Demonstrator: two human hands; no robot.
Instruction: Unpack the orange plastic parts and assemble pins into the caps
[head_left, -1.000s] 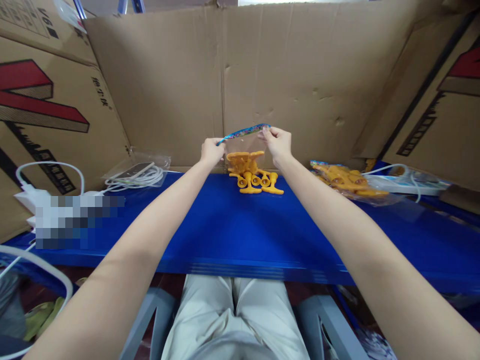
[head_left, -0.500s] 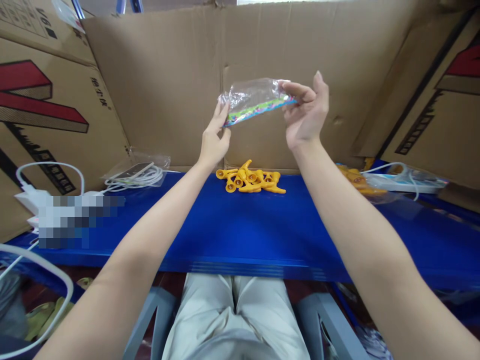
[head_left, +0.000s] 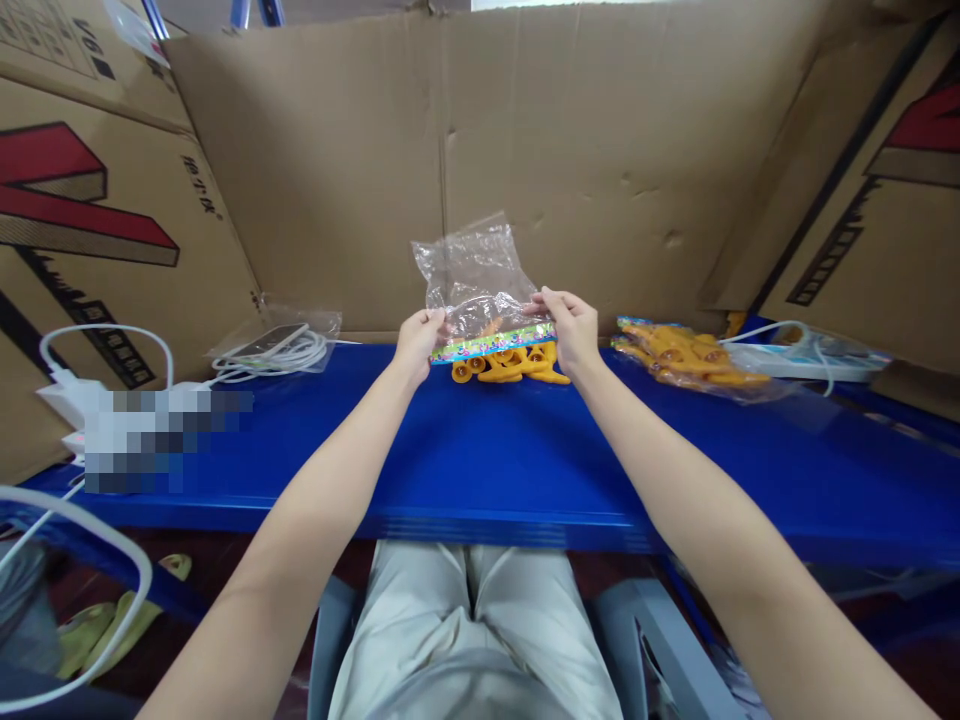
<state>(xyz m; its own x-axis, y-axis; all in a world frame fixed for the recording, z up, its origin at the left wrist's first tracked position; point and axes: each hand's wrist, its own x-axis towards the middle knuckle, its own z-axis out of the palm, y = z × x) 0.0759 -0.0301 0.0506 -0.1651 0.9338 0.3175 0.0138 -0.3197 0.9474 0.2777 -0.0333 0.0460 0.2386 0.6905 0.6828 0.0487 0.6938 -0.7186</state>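
Observation:
My left hand [head_left: 418, 345] and my right hand [head_left: 570, 328] pinch opposite sides of a clear plastic bag [head_left: 480, 265]. A colourful printed strip runs along the bag's lower edge, and the loose film rises above it, crinkled. Behind and below the bag lies a pile of yellow plastic pieces [head_left: 517, 370] on the blue tabletop; several have round cup-like ends. The strip hides the upper part of that pile.
To the right, a clear bag of similar yellow pieces [head_left: 682, 357] lies beside a white power strip [head_left: 810, 362]. A bagged coil of white cable [head_left: 289, 350] rests at left. Cardboard [head_left: 570, 140] walls the back. The blue table [head_left: 495, 470] ends just above my lap.
Both hands have come down and closer with the plastic bag, from high against the cardboard to just above the yellow pieces. My right hand's raised fingers have closed on the bag's side.

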